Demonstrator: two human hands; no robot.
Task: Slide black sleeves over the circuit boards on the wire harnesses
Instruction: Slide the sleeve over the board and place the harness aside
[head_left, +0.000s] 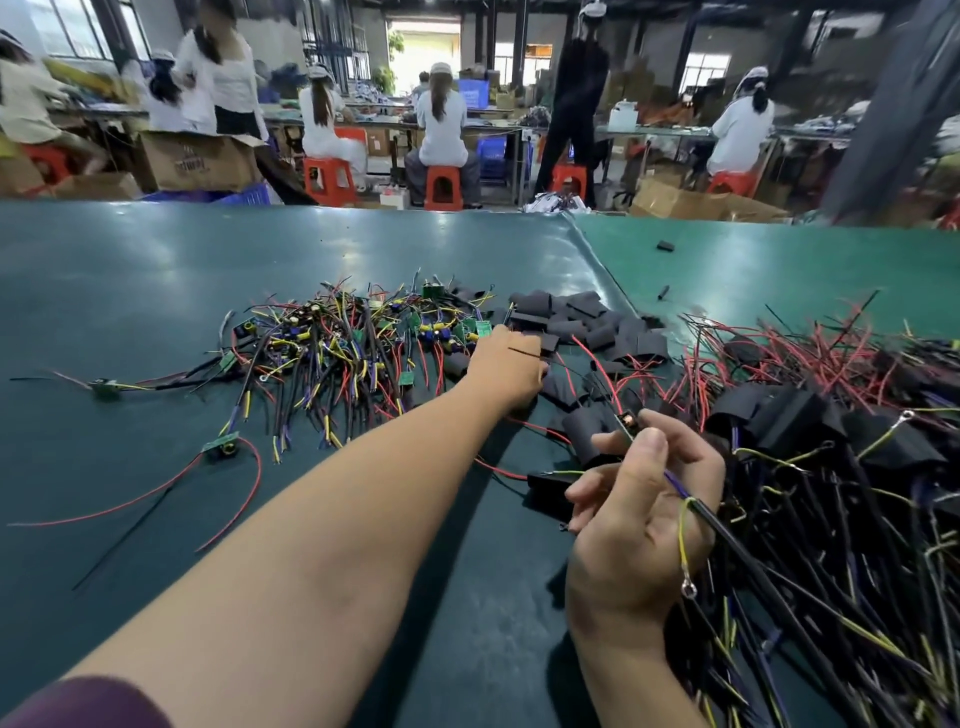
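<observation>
My right hand (644, 525) holds a wire harness (691, 506) low at the right; its small circuit board (627, 422) sticks up between thumb and fingers, and a yellow wire with a ring terminal hangs over the back of the hand. My left hand (506, 371) reaches forward across the table, fingers curled down at the near edge of the heap of black sleeves (582, 322). Whether it grips a sleeve is hidden by the hand. A pile of bare harnesses with green boards (353, 343) lies to the left of it.
A big heap of sleeved harnesses (841, 457) fills the right side. Two loose harnesses (223, 447) lie at the near left on the green table mat (156, 270). Stray sleeves (665, 246) lie further back. Several seated people work at benches behind the table.
</observation>
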